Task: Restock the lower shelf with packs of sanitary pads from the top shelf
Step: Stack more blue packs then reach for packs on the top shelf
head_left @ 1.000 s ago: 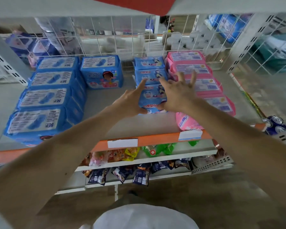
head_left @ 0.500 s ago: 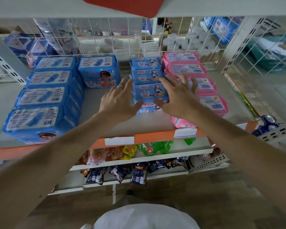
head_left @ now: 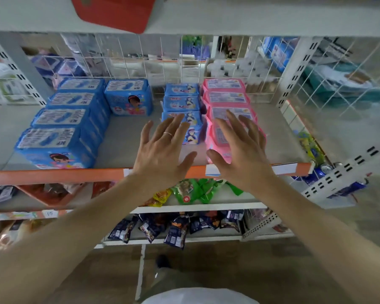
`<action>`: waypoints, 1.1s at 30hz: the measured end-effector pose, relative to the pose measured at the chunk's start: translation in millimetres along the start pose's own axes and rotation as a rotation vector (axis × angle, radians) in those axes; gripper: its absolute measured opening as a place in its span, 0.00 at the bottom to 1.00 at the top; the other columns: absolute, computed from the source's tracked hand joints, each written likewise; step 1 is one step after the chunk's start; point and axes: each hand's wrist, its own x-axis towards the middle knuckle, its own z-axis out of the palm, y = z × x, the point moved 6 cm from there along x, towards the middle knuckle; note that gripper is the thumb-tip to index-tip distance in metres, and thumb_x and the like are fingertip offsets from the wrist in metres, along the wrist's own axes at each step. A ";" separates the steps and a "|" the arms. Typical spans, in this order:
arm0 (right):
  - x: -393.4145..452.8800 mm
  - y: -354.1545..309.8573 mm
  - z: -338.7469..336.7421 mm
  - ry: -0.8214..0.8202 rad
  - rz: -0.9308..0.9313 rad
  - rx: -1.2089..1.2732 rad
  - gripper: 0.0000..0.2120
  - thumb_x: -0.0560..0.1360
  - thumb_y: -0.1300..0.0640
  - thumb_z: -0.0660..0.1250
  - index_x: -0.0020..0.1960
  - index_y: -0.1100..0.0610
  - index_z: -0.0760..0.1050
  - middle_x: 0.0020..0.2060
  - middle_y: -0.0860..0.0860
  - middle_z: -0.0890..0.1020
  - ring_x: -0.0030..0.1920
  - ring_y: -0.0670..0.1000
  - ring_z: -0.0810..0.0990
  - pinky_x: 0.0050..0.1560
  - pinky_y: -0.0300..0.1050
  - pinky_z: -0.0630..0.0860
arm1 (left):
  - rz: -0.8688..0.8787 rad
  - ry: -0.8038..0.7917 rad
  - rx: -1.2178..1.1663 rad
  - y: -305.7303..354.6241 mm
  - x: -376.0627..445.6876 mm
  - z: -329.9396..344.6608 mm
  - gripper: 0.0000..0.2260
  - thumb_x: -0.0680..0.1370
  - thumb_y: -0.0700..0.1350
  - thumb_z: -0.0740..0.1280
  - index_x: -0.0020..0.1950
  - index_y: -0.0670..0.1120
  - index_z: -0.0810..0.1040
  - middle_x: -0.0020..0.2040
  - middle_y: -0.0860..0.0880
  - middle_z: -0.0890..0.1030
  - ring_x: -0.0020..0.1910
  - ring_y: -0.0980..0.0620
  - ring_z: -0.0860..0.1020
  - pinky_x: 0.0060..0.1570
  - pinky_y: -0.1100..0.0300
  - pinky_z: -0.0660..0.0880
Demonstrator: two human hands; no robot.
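The shelf [head_left: 127,141] with the orange front lip holds everything: big blue packs [head_left: 59,137] stacked along the left, a small blue row [head_left: 181,104] in the middle, a pink row [head_left: 226,99] right beside it. Those pad packs look light and squishy with slick plastic wrap, so I'd squeeze one by its two sides rather than pinch the film. Left hand [head_left: 162,150] and right hand [head_left: 239,154] both hover above the front packs, fingers spread wide, holding nothing. Snack bags [head_left: 191,190] sit on the shelf below.

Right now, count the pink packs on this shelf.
4 pink packs in one front-to-back row on the right: back, second, third, front, partly behind the right hand. More may be hidden.
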 end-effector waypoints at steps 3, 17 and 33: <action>-17.7 5.7 -18.3 0.016 -0.044 -0.007 0.36 0.75 0.34 0.55 0.78 0.49 0.61 0.80 0.51 0.60 0.78 0.60 0.56 0.72 0.68 0.59 | 0.017 0.051 -0.022 28.4 -16.1 -17.0 0.32 0.76 0.61 0.60 0.76 0.45 0.67 0.78 0.45 0.66 0.75 0.42 0.67 0.71 0.38 0.64; -48.3 -15.7 -133.8 0.188 -0.247 0.248 0.32 0.77 0.38 0.62 0.76 0.53 0.66 0.76 0.50 0.65 0.77 0.53 0.62 0.73 0.57 0.66 | -0.106 0.173 -0.010 92.1 -49.8 -136.9 0.31 0.78 0.66 0.58 0.76 0.50 0.66 0.76 0.45 0.68 0.73 0.43 0.68 0.68 0.42 0.66; -12.8 -64.6 -233.3 0.436 -0.325 0.169 0.31 0.76 0.38 0.61 0.74 0.54 0.69 0.77 0.52 0.64 0.77 0.54 0.62 0.73 0.57 0.63 | 0.109 0.411 -0.082 99.8 0.7 -237.6 0.28 0.79 0.63 0.60 0.73 0.48 0.70 0.74 0.50 0.70 0.71 0.48 0.70 0.67 0.43 0.70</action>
